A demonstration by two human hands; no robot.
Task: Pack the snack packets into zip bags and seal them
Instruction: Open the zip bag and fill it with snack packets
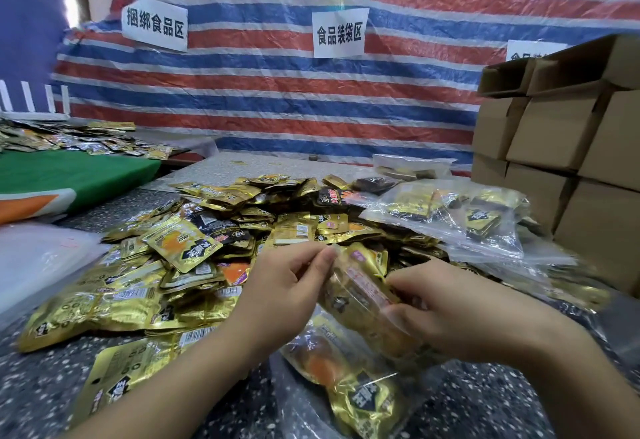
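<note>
Gold foil is glinting everywhere on the speckled table (pixel 41 379), a heap of snack packets (pixel 214 230) spreading from about nine o'clock round to one o'clock of where the person is working. Right in front of them, both hands are busy on one clear zip bag (pixel 360 303) already stuffed with gold packets. The bag is lying on a slant, its long axis running from its mouth up at about eleven o'clock down toward its bottom end at five o'clock, where it is resting over another filled bag (pixel 360 390) on the table.

The left hand (pixel 287 289) is pinching the top edge of the bag between thumb and forefinger, at the mouth's far corner. The right hand (pixel 446 321) is curling round the bag's other side, fingertips pressing on the plastic near the same opening, thumb tucked under the film. So both hands are clamped on the bag, one at each end of the mouth, with the zip strip lying between them; the left looks slightly nearer the open corner.

To my eye the filling is done and sealing is what is coming: the strip needs running shut along that slanted line from one hand toward the other. At two o'clock more packed bags (pixel 460 210) are piling up beside stacked cardboard boxes (pixel 561 133), with a striped tarp (pixel 277 92) hanging behind.
</note>
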